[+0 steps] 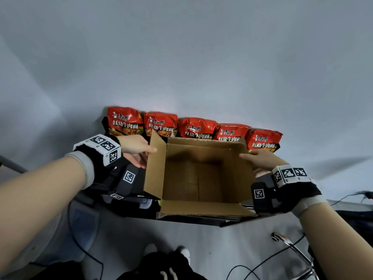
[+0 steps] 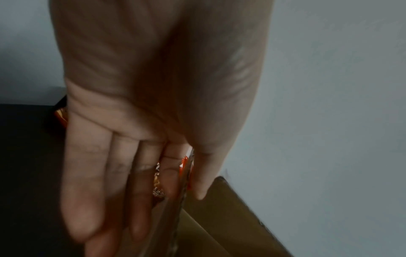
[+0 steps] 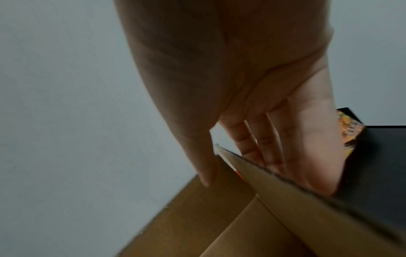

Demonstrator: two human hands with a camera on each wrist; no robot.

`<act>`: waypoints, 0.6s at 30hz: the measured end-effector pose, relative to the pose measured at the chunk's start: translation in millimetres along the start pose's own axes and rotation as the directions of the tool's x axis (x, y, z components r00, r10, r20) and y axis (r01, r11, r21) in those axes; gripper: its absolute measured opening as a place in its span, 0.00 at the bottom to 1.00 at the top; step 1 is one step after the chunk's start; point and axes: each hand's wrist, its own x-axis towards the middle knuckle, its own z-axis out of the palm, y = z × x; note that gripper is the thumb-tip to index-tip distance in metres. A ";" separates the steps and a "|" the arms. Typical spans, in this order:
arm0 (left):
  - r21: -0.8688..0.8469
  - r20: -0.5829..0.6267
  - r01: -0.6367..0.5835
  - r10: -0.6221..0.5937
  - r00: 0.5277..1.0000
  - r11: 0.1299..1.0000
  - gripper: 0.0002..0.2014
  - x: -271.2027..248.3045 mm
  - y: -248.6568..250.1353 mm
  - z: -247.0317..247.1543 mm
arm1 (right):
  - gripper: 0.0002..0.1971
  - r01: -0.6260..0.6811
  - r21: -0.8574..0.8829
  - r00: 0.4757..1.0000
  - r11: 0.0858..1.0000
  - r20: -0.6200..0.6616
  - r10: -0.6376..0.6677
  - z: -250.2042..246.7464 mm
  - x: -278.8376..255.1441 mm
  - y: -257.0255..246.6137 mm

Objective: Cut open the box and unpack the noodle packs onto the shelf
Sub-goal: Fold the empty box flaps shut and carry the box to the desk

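Observation:
An open, empty brown cardboard box [image 1: 201,178] stands on the black shelf [image 1: 191,219], its flaps upright. Behind it several red noodle packs [image 1: 196,128] stand in a row against the grey wall. My left hand [image 1: 145,154] pinches the box's left flap [image 2: 182,187], thumb inside and straight fingers [image 2: 87,191] outside. My right hand [image 1: 252,160] pinches the right flap [image 3: 285,191] the same way, thumb on the inner face and fingers [image 3: 307,165] behind it. A pack's corner [image 3: 349,132] shows past the right hand.
A dark object [image 1: 139,205] lies on the shelf just left of the box, under my left wrist. Below the shelf edge are the grey floor, black cables [image 1: 262,265], a chrome chair frame [image 1: 290,247] and my feet. The wall [image 1: 181,57] rises close behind the packs.

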 end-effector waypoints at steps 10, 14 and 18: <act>0.115 -0.104 0.045 -0.032 0.994 0.992 0.32 15.2 23.5 34.5 | 0.39 -0.006 -0.193 0.999 0.981 0.050 0.016 4.1 9.7 -31.5; 0.033 -0.177 0.068 -0.061 0.982 0.997 0.37 18.1 31.7 36.8 | 0.45 -0.008 -0.188 0.996 0.982 0.090 0.026 -0.4 21.9 -35.5; 0.129 -0.354 -0.081 0.122 0.927 0.988 0.38 29.4 30.2 28.6 | 0.42 0.006 -0.154 0.987 0.988 0.161 0.020 -5.4 28.1 -32.5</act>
